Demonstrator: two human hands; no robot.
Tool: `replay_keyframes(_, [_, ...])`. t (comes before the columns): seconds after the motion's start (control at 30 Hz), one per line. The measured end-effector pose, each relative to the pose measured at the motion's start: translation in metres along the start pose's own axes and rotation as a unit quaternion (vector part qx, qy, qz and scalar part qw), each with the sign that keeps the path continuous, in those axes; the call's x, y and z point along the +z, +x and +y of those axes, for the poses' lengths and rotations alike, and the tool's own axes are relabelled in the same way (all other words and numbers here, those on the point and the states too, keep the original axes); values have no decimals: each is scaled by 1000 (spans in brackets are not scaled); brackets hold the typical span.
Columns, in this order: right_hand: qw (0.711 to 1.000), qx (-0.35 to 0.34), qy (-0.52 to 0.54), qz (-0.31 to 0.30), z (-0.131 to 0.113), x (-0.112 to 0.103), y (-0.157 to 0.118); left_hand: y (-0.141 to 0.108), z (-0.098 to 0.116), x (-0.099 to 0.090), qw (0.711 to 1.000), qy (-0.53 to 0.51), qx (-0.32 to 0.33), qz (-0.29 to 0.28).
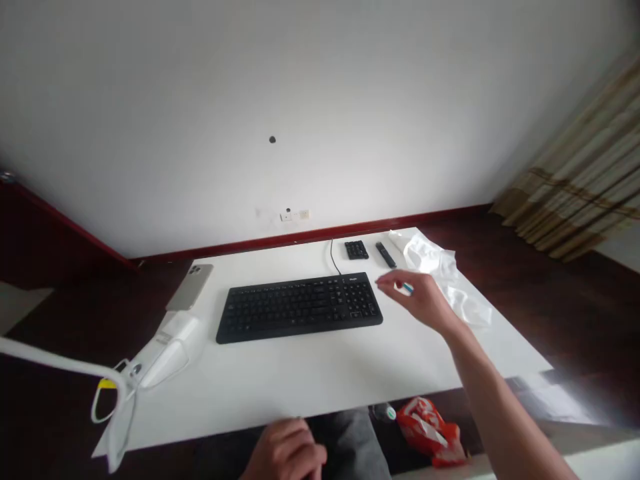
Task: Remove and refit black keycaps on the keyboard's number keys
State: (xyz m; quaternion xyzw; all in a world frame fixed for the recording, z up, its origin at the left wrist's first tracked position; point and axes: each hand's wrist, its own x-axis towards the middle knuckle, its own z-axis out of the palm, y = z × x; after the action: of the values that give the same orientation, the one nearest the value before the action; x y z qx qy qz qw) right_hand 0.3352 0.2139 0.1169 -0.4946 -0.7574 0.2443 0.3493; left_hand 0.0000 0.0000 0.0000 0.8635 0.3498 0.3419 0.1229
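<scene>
My right hand is above the white table, just right of the keyboard's number pad, with thumb and fingertips pinched together. A small teal piece shows between thumb and fingers; its kind is hidden by the hand. The black wired keyboard lies flat across the middle of the table. My left hand is low, by the near table edge over my lap, its fingers curled in with nothing seen in them. Beyond my right hand are a black remote control and a black number keypad.
On the white table, a phone lies left, near a white power strip with cables. A white lamp arm crosses the lower left. Crumpled clear plastic lies right. A red packet is below the near edge.
</scene>
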Motion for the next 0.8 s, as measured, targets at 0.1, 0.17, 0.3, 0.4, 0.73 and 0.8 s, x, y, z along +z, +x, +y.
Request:
replay_keyframes(0.1, [994, -53, -36, 92, 40, 26, 56, 90, -16, -13, 1000, -11, 23, 15])
replay_keyframes(0.17, [985, -96, -71, 123, 69, 47, 76, 141, -42, -23, 999, 21, 12, 25])
replay_keyframes(0.3, [979, -123, -108, 123, 109, 72, 83, 204, -101, -19, 993, 102, -50, 2])
replay_keyframes(0.4, [981, -100, -118, 119, 120, 79, 78, 218, -129, -6, 985, 147, -86, -4])
replay_keyframes(0.73, [963, -129, -221, 83, 124, 88, 82, 211, -136, 1, 993, 101, -46, -41])
replay_keyframes(0.8, [963, -125, -225, 77, 124, 87, 82, 211, -134, -2, 995, 76, -22, -54])
